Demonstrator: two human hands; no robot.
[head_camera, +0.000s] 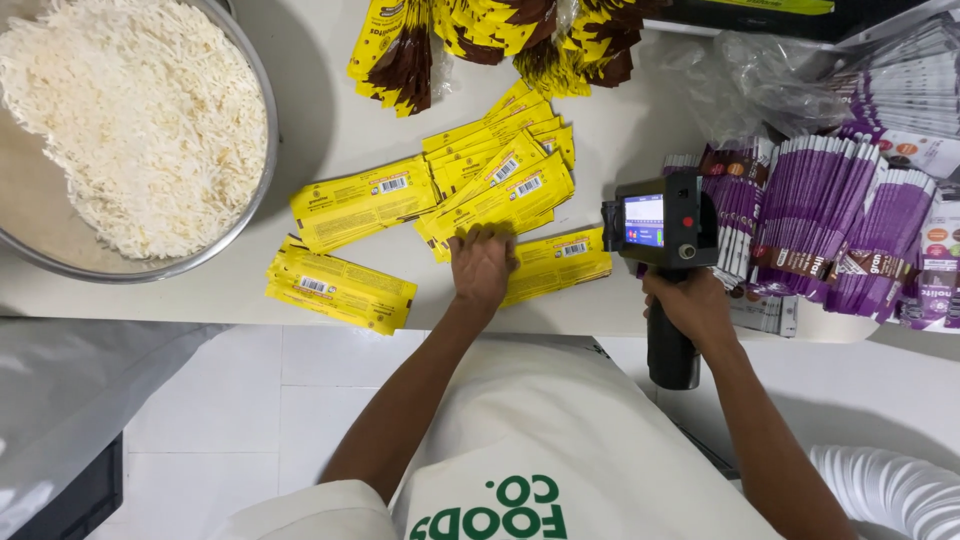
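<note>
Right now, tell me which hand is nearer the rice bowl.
Left. The left hand rests on the yellow pouches, right of the bowl; the right hand grips the handheld printer, farther right.

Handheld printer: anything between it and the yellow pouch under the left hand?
Nothing visible. The handheld printer in the right hand sits just right of the yellow pouch; only bare table lies between. The left hand rests on the pouch's left end.

bowl (262, 190) left | pouches (500, 185) centre (fanned) | printer (665, 225) right
</note>
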